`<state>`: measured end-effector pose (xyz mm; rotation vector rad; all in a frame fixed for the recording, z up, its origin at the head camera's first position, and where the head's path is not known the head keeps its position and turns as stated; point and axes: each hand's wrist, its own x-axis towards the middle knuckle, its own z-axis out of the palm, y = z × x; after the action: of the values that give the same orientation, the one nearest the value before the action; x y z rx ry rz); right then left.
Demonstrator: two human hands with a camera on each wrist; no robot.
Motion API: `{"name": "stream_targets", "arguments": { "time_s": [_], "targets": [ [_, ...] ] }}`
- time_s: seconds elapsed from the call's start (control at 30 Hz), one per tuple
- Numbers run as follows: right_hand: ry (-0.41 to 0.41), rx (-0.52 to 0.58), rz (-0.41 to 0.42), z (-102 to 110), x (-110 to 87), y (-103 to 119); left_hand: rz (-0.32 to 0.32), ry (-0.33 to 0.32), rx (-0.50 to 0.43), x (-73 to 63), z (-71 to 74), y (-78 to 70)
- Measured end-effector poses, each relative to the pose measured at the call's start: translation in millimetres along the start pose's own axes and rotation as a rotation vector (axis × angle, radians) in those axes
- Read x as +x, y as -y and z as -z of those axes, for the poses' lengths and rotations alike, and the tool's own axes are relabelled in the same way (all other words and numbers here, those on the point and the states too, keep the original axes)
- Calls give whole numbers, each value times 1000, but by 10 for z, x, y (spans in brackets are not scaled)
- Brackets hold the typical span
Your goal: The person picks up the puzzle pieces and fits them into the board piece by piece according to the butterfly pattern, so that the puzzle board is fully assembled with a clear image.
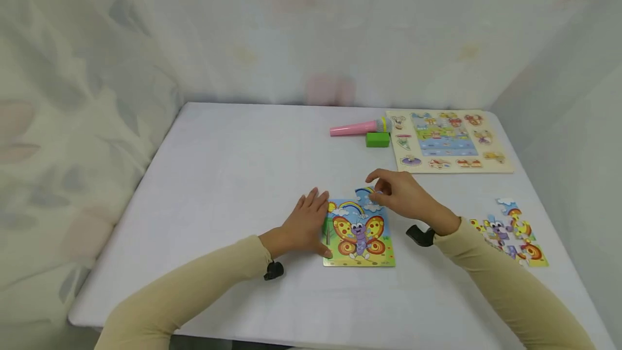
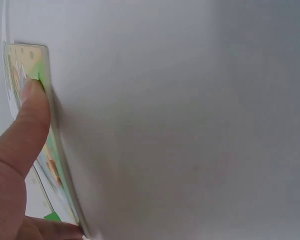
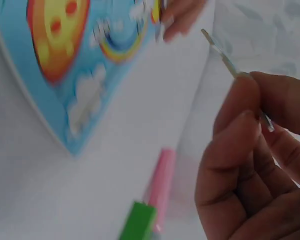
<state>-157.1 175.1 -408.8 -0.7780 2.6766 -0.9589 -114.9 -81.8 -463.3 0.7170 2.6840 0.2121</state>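
A butterfly picture board (image 1: 359, 242) lies flat on the table in front of the person. The left hand (image 1: 303, 226) rests along its left side with fingers extended; in the left wrist view the thumb (image 2: 32, 117) lies on the board's face near the edge. Between thumb and index finger the right hand (image 1: 403, 193) pinches a puzzle piece (image 1: 363, 194) with blue sky and part of a rainbow, over the board's top edge. The right wrist view shows that piece (image 3: 225, 57) edge-on, held above the board (image 3: 85, 95).
Several loose puzzle pieces (image 1: 527, 231) lie at the right, partly behind the right sleeve. Farther back are a pink toy microphone (image 1: 355, 128), a green block (image 1: 378, 140) and a larger wooden picture board (image 1: 495, 163). Black wrist cameras (image 1: 274, 270) sit under both wrists.
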Motion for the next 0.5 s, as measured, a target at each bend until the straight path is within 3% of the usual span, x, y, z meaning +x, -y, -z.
{"name": "stream_targets", "arguments": {
  "time_s": [0.17,0.33,0.5],
  "targets": [
    [89,51,-33,-260,70,-92,-22,-36,32,75,64,-22],
    [74,59,-96,-377,75,-192,-29,-97,37,158,81,-16],
    [68,95,-189,-440,106,-214,-26,-118,14,213,87,39]
  ]
}}
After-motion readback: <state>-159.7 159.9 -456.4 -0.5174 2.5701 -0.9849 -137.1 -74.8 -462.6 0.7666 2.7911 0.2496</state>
